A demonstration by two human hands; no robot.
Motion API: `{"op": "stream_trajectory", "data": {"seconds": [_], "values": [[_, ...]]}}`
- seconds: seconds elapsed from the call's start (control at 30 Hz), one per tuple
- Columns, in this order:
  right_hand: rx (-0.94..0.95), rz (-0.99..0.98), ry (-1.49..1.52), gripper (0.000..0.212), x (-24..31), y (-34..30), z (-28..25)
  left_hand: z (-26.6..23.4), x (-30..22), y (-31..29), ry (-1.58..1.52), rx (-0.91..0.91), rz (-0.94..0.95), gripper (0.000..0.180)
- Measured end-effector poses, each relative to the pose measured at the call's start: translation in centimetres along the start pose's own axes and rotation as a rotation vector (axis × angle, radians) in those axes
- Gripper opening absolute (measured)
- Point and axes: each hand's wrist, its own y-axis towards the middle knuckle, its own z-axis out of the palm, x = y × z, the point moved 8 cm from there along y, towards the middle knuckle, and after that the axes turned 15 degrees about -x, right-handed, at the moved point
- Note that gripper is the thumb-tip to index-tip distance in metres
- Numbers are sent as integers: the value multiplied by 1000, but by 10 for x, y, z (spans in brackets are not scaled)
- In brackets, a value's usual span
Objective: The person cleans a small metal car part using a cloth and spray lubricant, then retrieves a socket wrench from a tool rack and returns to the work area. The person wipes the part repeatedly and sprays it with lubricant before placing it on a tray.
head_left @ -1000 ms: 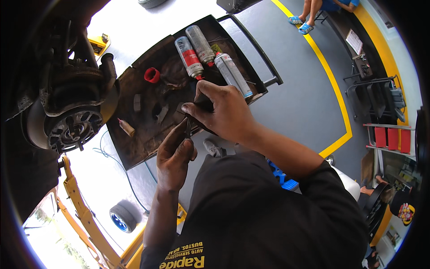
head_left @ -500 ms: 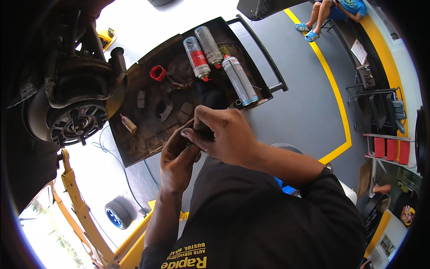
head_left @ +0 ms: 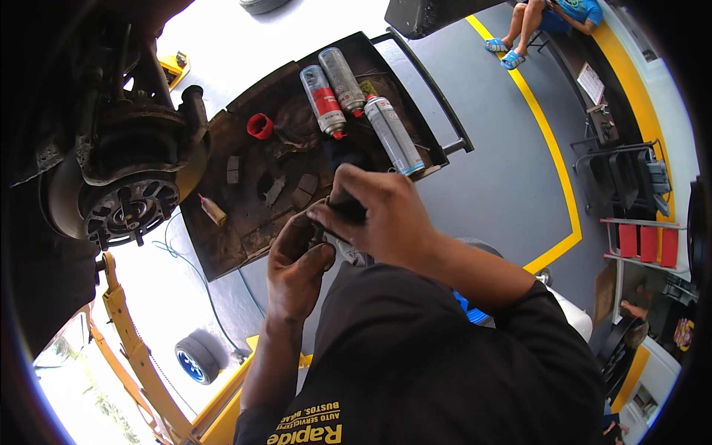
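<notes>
Left hand (head_left: 293, 276) had opened at the thumb since half a second before, baring a small dark part (head_left: 317, 236) between thumb and fingers. Main risk: dropping it. Loose, grimy grip over the near edge of the black tray (head_left: 256, 96), so a slip could have put it on the floor by the shoe (head_left: 350, 254). Left fingers were curled loosely round the part, thumb apart from the fingertips. Right hand (head_left: 391, 211) was bent close above, thumb under a curled forefinger, near the left fingertips; something dark under it, too shaded to tell if it was gripped. On the tray beyond: brake pad (head_left: 305, 190), metal bracket (head_left: 275, 190) beside it, pad-like block (head_left: 233, 169), squeeze bottle (head_left: 213, 211), red cap (head_left: 260, 126), three aerosol cans (head_left: 324, 104) lying flat. Brake disc and hub (head_left: 132, 212) were exposed at left. Farther out: blue-rimmed wheel (head_left: 196, 361), seated person (head_left: 575, 10) in blue sandals
</notes>
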Motion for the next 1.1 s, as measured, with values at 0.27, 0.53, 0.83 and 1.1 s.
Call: {"op": "stream_trajectory", "data": {"seconds": [0.27, 0.53, 0.83, 1.1], "values": [[144, 494, 283, 23, -34, -9, 4, 12, -10, -7, 309, -9, 212, 50], [135, 343, 376, 19, -25, -1, -5, 11, 13, -12, -51, 207, -126, 46], [186, -49, 143, 38, -3, 2, -2, 9, 11, -9, 44, 110, -79, 52], [-15, 11, -1, 38, -9, 10, -9, 3, 4, -11, 276, -45, 27, 56]]}}
